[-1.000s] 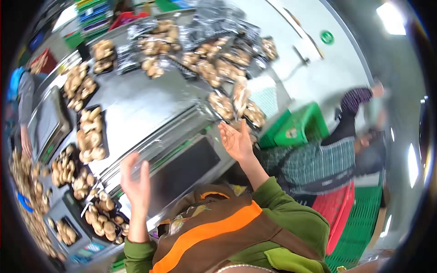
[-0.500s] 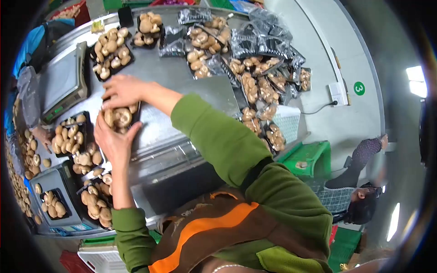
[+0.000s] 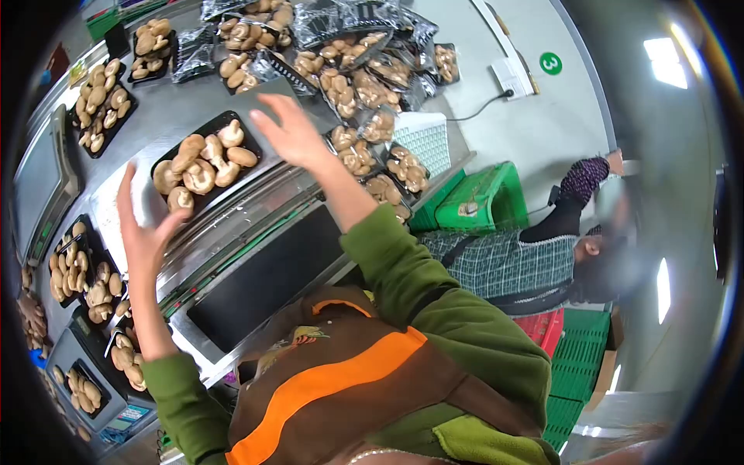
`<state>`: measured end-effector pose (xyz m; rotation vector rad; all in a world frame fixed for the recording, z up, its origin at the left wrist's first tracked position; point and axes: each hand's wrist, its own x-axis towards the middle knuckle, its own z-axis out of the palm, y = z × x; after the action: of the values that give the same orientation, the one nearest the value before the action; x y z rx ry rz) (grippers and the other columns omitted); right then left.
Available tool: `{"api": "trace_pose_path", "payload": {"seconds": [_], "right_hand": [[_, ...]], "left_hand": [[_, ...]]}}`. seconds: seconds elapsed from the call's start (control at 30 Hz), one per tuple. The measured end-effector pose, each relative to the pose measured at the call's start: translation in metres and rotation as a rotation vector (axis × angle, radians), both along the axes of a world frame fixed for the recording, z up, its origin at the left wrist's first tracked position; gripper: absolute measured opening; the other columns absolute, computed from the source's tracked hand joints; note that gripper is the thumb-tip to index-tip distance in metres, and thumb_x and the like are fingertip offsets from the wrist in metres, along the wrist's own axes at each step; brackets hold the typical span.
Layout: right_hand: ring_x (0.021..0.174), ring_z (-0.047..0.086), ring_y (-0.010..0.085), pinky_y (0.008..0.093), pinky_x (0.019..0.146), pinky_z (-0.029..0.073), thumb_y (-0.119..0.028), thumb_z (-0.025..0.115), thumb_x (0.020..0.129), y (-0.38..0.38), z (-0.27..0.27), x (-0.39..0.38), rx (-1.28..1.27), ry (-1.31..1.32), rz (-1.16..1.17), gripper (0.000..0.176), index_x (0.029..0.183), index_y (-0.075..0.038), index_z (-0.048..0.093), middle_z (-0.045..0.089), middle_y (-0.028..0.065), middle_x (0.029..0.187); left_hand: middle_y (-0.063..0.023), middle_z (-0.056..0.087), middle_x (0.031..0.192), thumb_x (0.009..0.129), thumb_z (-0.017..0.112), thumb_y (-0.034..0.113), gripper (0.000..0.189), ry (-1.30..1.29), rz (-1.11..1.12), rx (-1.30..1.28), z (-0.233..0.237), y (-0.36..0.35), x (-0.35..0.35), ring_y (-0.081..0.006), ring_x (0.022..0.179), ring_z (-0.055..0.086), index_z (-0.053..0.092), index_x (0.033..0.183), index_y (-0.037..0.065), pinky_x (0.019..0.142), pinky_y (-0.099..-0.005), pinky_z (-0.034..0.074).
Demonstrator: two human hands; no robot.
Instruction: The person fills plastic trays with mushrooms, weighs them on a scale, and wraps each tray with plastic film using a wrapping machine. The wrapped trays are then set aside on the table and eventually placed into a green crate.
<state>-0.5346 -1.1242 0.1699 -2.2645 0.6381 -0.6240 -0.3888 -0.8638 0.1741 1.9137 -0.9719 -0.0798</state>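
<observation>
A black tray of brown mushrooms [image 3: 205,164] rests on the metal table near its front edge. Beside its left end is my left hand [image 3: 143,232], fingers and thumb spread, holding nothing. My right hand [image 3: 291,132] is raised just past the tray's right end, its fingers apart and empty. Neither hand appears to touch the tray. Behind the tray stands another heaped mushroom tray [image 3: 102,107].
Wrapped mushroom packs [image 3: 372,85] pile up at the table's back right. Scales stand at the left, the lower one [image 3: 97,372] bearing a small tray. A green crate [image 3: 484,198] and a person in a checked garment [image 3: 504,263] are at the right.
Both hands have let go of the tray and moved apart. The tray now lies nearer the front edge and further right relative to the table. The camera view has shifted.
</observation>
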Motion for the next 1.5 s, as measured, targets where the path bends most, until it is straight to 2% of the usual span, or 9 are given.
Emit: {"api": "trace_pose_path", "payload": {"seconds": [0.1,0.37,0.57,0.7,0.83,1.03,1.2,1.3,1.5], "right_hand": [[0.101,0.058,0.0319,0.0406,0.089,0.045,-0.044,0.059,0.085,-0.014,0.012,-0.074,0.052,0.543,-0.074,0.04,0.09,-0.005,0.07,0.062,0.0174,0.1],[0.05,0.054,0.0236,0.0334,0.054,0.047,-0.036,0.068,0.08,0.037,-0.04,-0.081,-0.006,0.316,-0.072,0.03,0.077,-0.007,0.067,0.061,0.005,0.066],[0.042,0.029,0.0055,0.0178,0.036,0.022,-0.028,0.049,0.094,0.034,-0.025,-0.112,2.207,-0.046,0.149,0.035,0.064,-0.011,0.044,0.033,-0.0047,0.055],[0.042,0.031,0.0102,0.0216,0.039,0.029,-0.027,0.041,0.095,-0.018,0.048,-0.05,2.011,-0.628,0.59,0.034,0.066,-0.01,0.043,0.033,-0.0003,0.054],[0.085,0.065,0.0261,0.0328,0.073,0.053,-0.024,0.039,0.096,-0.031,0.094,0.052,1.313,-0.693,0.284,0.032,0.095,0.0,0.06,0.065,0.0153,0.094],[0.092,0.067,0.0264,0.035,0.082,0.053,-0.029,0.034,0.1,-0.07,-0.046,0.107,0.899,0.099,0.273,0.043,0.107,0.007,0.058,0.066,0.0193,0.101],[0.064,0.066,0.0208,0.0305,0.06,0.052,-0.033,0.036,0.096,-0.063,-0.041,0.098,0.578,0.301,0.299,0.049,0.085,0.006,0.065,0.067,0.0154,0.074],[0.058,0.063,0.0203,0.0324,0.058,0.05,-0.042,0.035,0.096,-0.063,-0.025,0.092,0.324,0.495,0.481,0.057,0.082,0.004,0.065,0.065,0.014,0.068],[0.062,0.06,0.0125,0.0215,0.055,0.046,-0.041,0.055,0.093,-0.069,-0.028,0.032,0.702,0.488,0.401,0.043,0.076,-0.002,0.064,0.064,0.0049,0.071]], "left_hand": [[-0.0137,0.059,0.086,0.081,0.072,0.018,0.025,-0.119,0.454,0.211,-0.017,0.067,-0.027,-0.0284,0.082,0.056,0.065,0.088,-0.004,0.079,-0.0381,0.045],[-0.0082,0.053,0.057,0.085,0.065,0.032,0.038,0.059,0.351,0.377,-0.041,0.064,-0.062,-0.0282,0.058,0.051,0.063,0.066,-0.001,0.063,-0.0373,0.042],[0.0032,0.033,0.058,0.097,0.048,0.025,0.03,1.86,-0.015,-0.364,-0.003,0.083,-0.072,-0.0064,0.048,0.027,0.04,0.071,0.012,0.039,-0.02,0.02],[-0.0008,0.038,0.058,0.1,0.036,0.024,0.031,1.328,-0.175,-0.763,0.073,0.06,-0.042,-0.0105,0.048,0.034,0.038,0.072,0.011,0.042,-0.0226,0.03],[-0.0192,0.052,0.131,0.1,0.032,0.027,0.047,0.523,-0.096,-0.529,0.083,0.002,0.027,-0.0238,0.127,0.045,0.05,0.127,-0.007,0.111,-0.0389,0.028],[-0.0215,0.056,0.125,0.099,0.039,0.027,0.043,0.137,-0.037,0.301,-0.055,-0.04,0.082,-0.0293,0.127,0.045,0.051,0.127,-0.004,0.106,-0.0344,0.032],[-0.0213,0.058,0.118,0.092,0.053,0.03,0.038,0.214,-0.157,0.201,-0.022,-0.029,0.046,-0.0303,0.117,0.051,0.055,0.114,-0.001,0.1,-0.0377,0.037],[-0.0072,0.057,0.082,0.086,0.064,0.029,0.041,0.326,-0.173,0.17,-0.01,-0.025,0.039,-0.0143,0.072,0.052,0.051,0.115,0.002,0.071,-0.0293,0.045],[0.0001,0.054,0.073,0.089,0.063,0.029,0.035,0.636,-0.108,0.14,-0.05,0.012,0.05,-0.0087,0.069,0.053,0.058,0.109,0.0,0.062,-0.0226,0.043]]}}
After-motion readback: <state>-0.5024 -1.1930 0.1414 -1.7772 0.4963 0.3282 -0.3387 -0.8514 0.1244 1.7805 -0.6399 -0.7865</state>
